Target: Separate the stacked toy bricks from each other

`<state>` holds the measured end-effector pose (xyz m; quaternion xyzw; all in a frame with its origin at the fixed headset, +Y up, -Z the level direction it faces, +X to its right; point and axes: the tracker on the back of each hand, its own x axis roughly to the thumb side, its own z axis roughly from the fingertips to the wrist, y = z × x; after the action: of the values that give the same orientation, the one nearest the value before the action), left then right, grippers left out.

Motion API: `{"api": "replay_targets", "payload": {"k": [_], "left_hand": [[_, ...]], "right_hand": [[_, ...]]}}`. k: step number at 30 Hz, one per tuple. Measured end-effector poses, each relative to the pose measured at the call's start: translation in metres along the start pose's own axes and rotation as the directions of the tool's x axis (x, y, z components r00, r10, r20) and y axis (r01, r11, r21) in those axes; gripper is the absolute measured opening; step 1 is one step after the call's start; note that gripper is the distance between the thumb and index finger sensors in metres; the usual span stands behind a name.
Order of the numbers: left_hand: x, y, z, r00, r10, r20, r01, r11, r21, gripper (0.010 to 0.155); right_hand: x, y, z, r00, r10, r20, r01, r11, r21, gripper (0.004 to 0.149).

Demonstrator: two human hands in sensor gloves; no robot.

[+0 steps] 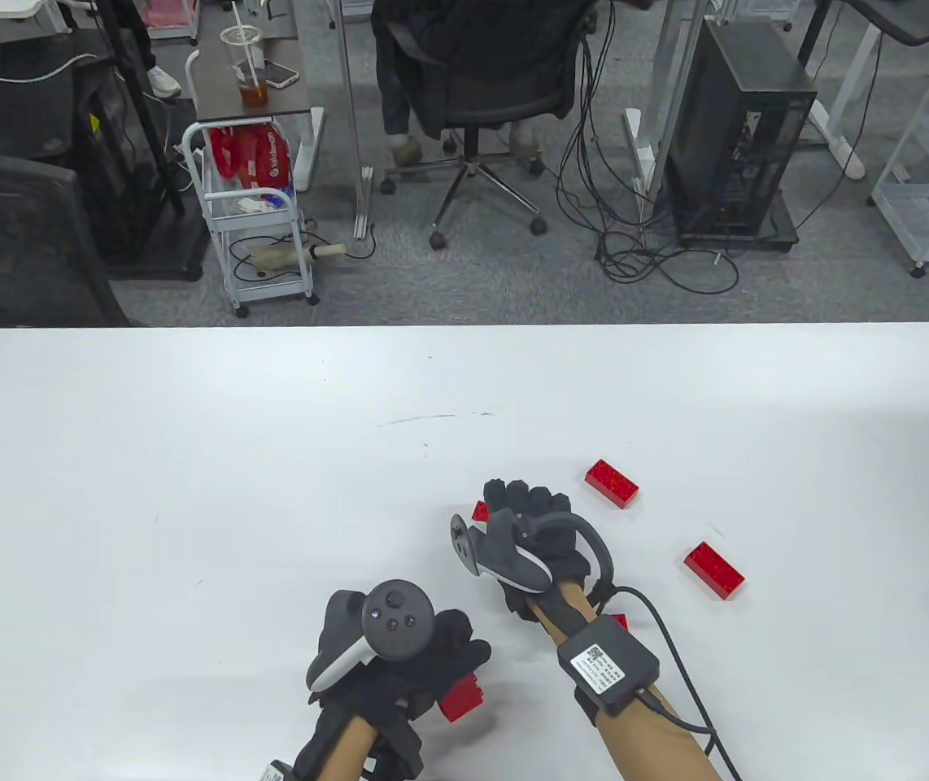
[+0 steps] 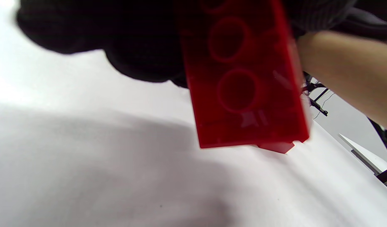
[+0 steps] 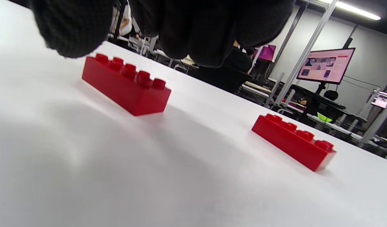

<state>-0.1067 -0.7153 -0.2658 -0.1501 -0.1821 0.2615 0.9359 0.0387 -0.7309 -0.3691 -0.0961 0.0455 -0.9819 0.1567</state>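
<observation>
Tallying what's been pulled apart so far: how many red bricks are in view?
5: one in the left hand's grip, one by the right hand's fingertips, two loose at right, one peeking beside the right wrist. Others may be hidden.

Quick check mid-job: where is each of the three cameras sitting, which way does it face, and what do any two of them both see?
Table view: above, looking down at the white table; left hand, right hand and forearms show.
Left wrist view: under the left hand, on its held red brick; gloved fingers show.
Right wrist view: low, across the table; fingertips show.
Shared: held brick in table view.
</observation>
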Motion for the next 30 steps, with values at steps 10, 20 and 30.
{"api": "replay_targets", "payload": {"k": [10, 20, 30], "left_hand": [[0.002, -0.003, -0.001, 1.000, -0.028, 0.012, 0.028, 0.998, 0.048, 0.070], [0.007, -0.002, 0.004, 0.990, 0.058, 0.127, -0.078, 0.984, 0.159, 0.070], [0.012, -0.006, 0.006, 0.979, 0.102, 0.175, -0.143, 0.960, 0.239, 0.070]], "right_hand": [[-0.029, -0.026, 0.052, 0.991, -0.126, 0.046, 0.132, 0.975, -0.178, 0.077], [-0.073, -0.026, 0.102, 0.925, -0.375, 0.061, 0.378, 0.891, -0.251, 0.076], [-0.094, -0.008, 0.135, 0.721, -0.653, 0.234, 0.692, 0.697, -0.189, 0.077]]}}
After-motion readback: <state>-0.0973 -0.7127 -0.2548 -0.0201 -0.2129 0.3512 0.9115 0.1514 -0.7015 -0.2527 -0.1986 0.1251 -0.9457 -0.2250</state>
